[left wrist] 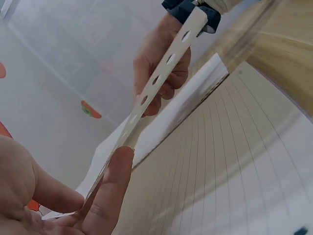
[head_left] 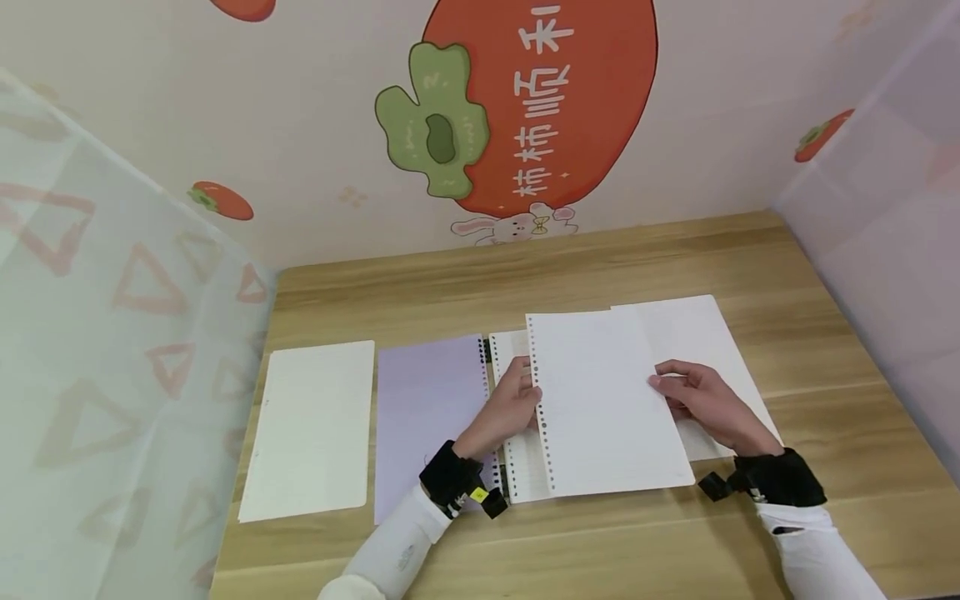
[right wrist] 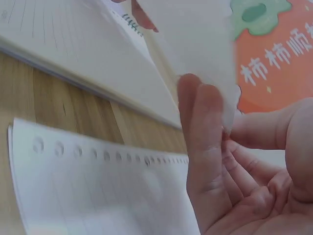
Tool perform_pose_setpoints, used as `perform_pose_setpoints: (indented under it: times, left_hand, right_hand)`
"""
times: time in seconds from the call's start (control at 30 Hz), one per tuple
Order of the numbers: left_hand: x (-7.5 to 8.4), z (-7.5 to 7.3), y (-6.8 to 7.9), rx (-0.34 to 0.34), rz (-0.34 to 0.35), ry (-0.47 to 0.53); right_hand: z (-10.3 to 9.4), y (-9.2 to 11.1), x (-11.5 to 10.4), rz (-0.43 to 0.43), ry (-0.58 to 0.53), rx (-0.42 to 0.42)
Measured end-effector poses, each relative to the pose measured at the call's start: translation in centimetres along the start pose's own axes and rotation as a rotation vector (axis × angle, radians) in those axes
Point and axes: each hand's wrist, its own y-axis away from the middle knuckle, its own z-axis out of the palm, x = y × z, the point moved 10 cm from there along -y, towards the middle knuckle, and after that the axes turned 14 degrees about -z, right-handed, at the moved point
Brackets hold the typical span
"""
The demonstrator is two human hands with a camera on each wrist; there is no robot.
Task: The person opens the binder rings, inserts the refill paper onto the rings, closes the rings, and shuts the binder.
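Note:
Both hands hold a thin white stack of loose-leaf paper (head_left: 600, 417) with a row of punched holes down its left side. My left hand (head_left: 506, 412) pinches the punched edge between thumb and fingers. At the opposite edge, my right hand (head_left: 708, 404) pinches the paper, thumb on top. In the left wrist view the held paper (left wrist: 156, 79) stands tilted, nearly edge-on, above lined pages (left wrist: 205, 161). Those pages belong to an open ring binder whose purple cover (head_left: 427, 417) lies flat on the left. Another punched paper stack (right wrist: 98, 186) rests under the right hand.
A white rounded-corner sheet (head_left: 311, 433) lies at the far left of the wooden table (head_left: 420, 300). Green binder rings (right wrist: 132, 23) show beside the lined pages. A patterned back wall (head_left: 322, 150) and side panels enclose the table.

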Motion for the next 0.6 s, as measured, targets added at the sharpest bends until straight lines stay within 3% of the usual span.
perform_pose_setpoints:
  times: [0.17, 0.37, 0.6]
  left_hand:
    - [-0.6, -1.4, 1.0, 0.033, -0.008, -0.031]
    - [-1.0, -3.2, 2.5, 0.041, 0.030, -0.025]
    - [-0.6, -6.0, 4.2, 0.223, 0.131, -0.216]
  right_hand:
    - [1.1, -0.7, -0.3, -0.019, 0.022, 0.012]
    - [2.6, -1.3, -0.4, -0.036, -0.013, 0.027]
    - [4.0, -2.1, -0.1, -0.049, -0.077, 0.025]
